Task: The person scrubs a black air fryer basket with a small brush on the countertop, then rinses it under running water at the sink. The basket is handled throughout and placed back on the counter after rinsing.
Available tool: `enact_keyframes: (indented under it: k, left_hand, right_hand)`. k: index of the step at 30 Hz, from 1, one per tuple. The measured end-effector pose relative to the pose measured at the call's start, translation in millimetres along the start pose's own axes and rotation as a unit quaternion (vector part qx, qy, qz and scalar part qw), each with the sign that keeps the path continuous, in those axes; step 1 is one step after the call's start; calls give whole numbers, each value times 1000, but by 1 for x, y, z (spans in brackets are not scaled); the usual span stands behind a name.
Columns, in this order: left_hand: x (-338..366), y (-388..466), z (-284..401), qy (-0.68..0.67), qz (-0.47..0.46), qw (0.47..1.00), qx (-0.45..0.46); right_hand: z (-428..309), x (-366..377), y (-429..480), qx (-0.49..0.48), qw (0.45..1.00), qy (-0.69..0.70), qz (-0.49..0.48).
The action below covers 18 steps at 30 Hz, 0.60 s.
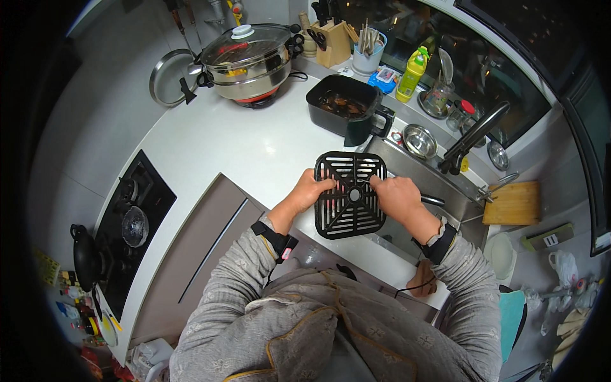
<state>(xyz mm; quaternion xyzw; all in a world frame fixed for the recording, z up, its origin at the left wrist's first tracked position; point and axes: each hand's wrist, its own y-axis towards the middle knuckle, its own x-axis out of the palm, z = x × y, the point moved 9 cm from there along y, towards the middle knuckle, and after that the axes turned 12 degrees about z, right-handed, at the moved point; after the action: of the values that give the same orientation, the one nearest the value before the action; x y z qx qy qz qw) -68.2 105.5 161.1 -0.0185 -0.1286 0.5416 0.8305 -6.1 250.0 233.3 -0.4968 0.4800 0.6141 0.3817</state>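
Note:
A black slotted air fryer tray (351,219) with a round hole in its middle is held up over the counter's front edge, beside the sink. My left hand (308,191) grips its left side, thumb on top and fingers showing through the slots beneath. At the right side, my right hand (398,196) is closed around a thin tool whose black handle (433,199) sticks out behind it. The tool's narrow metal end reaches over the slots; its exact kind cannot be told. Behind the tray stands the black air fryer basket (329,114), with liquid and brown bits in the bottom.
The steel sink (410,164) with a black faucet (477,136) lies to the right. A steamer pot (248,71) stands at the back left, and a cooktop (138,210) lies left. A yellow detergent bottle (412,76) and steel bowl (420,141) stand behind the sink.

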Motion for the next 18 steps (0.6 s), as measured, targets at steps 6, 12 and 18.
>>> enact_keyframes:
  k: [6, 12, 18]
  left_hand:
    - [3, -4, 2, 6, 2, 1000, 2]
    - [1, -1, 1, 5, 1, 1000, 7]
    - [-2, -2, 3, 0, 1, 1000, 6]
  right_hand:
    - [6, -8, 7, 7, 1000, -10, 21]
    - [5, -16, 7, 3, 998, -7, 56]
    - [-4, -6, -3, -16, 1000, 0, 14]
